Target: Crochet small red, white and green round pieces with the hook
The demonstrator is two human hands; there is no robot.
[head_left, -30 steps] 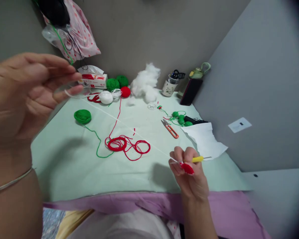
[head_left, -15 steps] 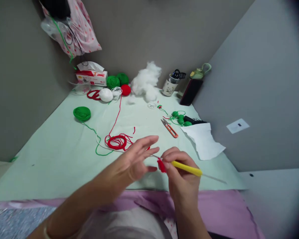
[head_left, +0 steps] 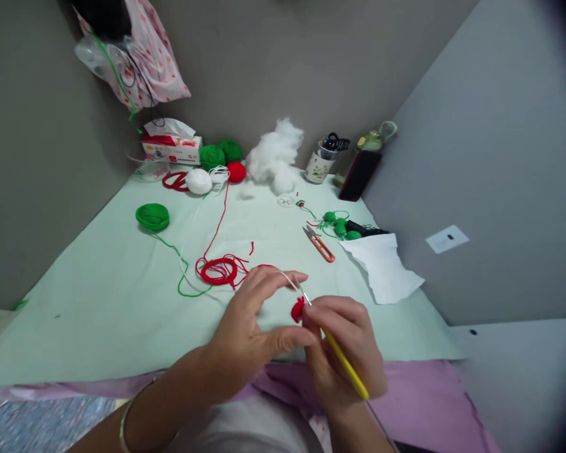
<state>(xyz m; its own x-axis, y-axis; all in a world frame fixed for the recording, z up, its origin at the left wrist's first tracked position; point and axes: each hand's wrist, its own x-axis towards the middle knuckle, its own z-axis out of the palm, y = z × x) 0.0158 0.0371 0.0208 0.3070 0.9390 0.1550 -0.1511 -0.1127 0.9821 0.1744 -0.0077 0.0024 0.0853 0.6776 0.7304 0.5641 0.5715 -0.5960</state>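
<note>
My right hand (head_left: 346, 346) grips a yellow-handled crochet hook (head_left: 346, 365), its metal tip pointing up and left. Pinched at the same fingertips is a small red crocheted piece (head_left: 297, 309). White yarn (head_left: 288, 279) runs over the index finger of my left hand (head_left: 252, 324) to the hook's tip. That left hand is curved, thumb and fingers apart, with its thumb close to the right fingers. Left of the hands, a coil of red yarn (head_left: 219, 272) lies on the table, a strand leading to a red yarn ball (head_left: 236, 172).
Orange thread snips (head_left: 319, 244) and a white paper sheet (head_left: 382, 267) lie to the right. Behind are white stuffing (head_left: 276, 154), a pen cup (head_left: 318, 165), a bottle (head_left: 375, 139), a phone (head_left: 361, 175), a tissue box (head_left: 173, 149) and green yarn (head_left: 152, 217).
My left hand has turned and moved nearer to the right fingers, thumb now close to them. The crochet hook has swung steeper, its handle end dropping toward me.
</note>
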